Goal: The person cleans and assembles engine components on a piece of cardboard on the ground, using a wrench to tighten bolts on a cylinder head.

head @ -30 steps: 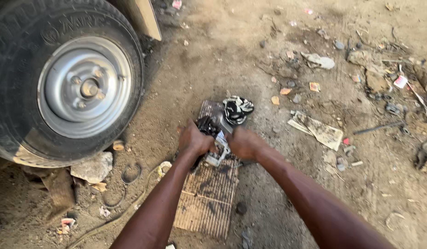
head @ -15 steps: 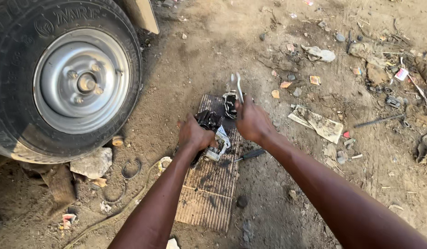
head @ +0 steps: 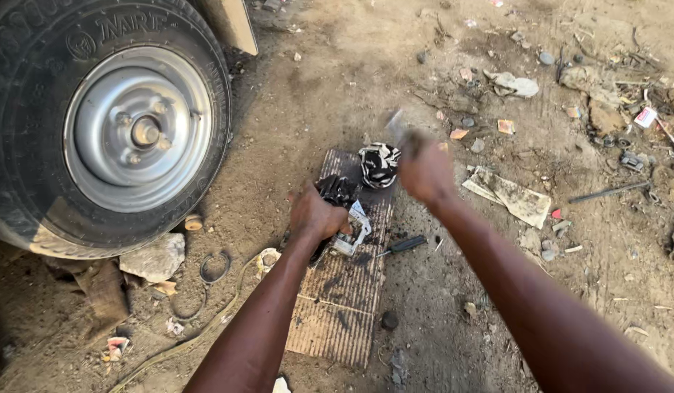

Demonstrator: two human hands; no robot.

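Head view, dirt ground. A ribbed board is seen lying flat at centre frame, its long side running from upper centre down toward the bottom edge.

Left hand — closed in a narrow grip on a dark metal part, which is pressed down on the upper half of the board. A pale metal piece is seen just right of this hand, touching the board.

Right hand — raised above the board's upper right corner, fist wrapped around a tool; the tool is blurred, so its kind cannot be told. The grip is tight around its handle.

A black-and-white rag is bunched at the top end of the board, just left of the right hand. A screwdriver with a dark handle lies on the dirt beside the board's right edge, below the right forearm.

A large tyre with a silver wheel fills the upper left of the frame. A stone is seen beneath it. A torn scrap of paper lies right of centre; litter is scattered across the upper right.
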